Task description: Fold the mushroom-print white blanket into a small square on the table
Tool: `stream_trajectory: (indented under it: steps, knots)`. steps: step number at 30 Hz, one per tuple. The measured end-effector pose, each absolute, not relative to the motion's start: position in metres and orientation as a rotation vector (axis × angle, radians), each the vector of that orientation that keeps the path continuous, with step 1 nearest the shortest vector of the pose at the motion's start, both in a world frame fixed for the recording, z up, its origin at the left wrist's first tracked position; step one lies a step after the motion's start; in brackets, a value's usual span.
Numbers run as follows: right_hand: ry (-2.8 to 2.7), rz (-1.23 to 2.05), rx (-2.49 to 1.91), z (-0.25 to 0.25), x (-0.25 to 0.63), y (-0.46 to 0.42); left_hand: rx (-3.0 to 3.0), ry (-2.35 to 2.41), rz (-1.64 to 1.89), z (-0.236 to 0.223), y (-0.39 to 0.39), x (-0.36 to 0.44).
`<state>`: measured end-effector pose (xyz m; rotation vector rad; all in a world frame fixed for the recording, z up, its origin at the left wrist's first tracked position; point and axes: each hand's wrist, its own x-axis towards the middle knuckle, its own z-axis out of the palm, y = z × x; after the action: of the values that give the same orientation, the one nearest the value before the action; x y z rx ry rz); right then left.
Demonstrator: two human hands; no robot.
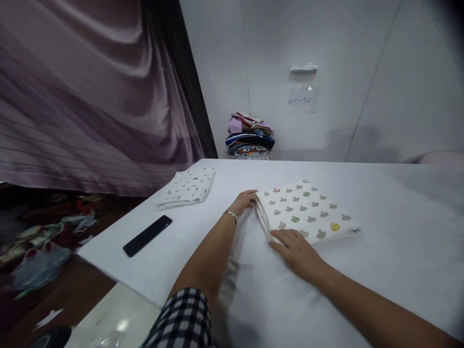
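A folded white cloth (pixel 302 208) printed with grey mushroom shapes and a few red, green and yellow ones lies on the white table (pixel 391 270). My left hand (pixel 246 200), with a bracelet at the wrist, grips its far left corner, fingertips partly hidden by the layers. At the near left corner, my right hand (pixel 299 253) has its fingers on top of the cloth and its thumb by the edge. The layered folds face left, between both hands. Farther left on the table rests another folded white cloth (pixel 190 186) with small dark prints.
A black phone (pixel 148 236) lies near the table's left edge. Beyond the far edge stands a stack of folded fabrics (pixel 250 137) against the wall. A pinkish curtain (pixel 90 96) hangs at left, above plastic bags (pixel 41 263) and clutter on the floor.
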<state>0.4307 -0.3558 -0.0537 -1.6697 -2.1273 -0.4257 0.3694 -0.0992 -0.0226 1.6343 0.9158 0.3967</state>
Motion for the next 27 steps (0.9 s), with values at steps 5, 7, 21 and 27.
stream_trajectory:
  steps: [5,7,21,27]
  knots:
    - [-2.120,-0.446,-1.666,-0.057,0.431,-0.356,1.642,0.907,0.423,-0.026,-0.103,0.373]
    - [-2.110,-0.443,-1.663,-0.057,0.431,-0.356,1.653,0.932,0.442,-0.026,-0.105,0.376]
    - [-2.118,-0.350,-1.638,-0.058,0.428,-0.357,1.887,1.092,0.531,-0.040,-0.093,0.392]
    - [-2.114,-0.369,-1.689,-0.061,0.424,-0.358,1.960,1.152,0.457,-0.053,-0.075,0.403]
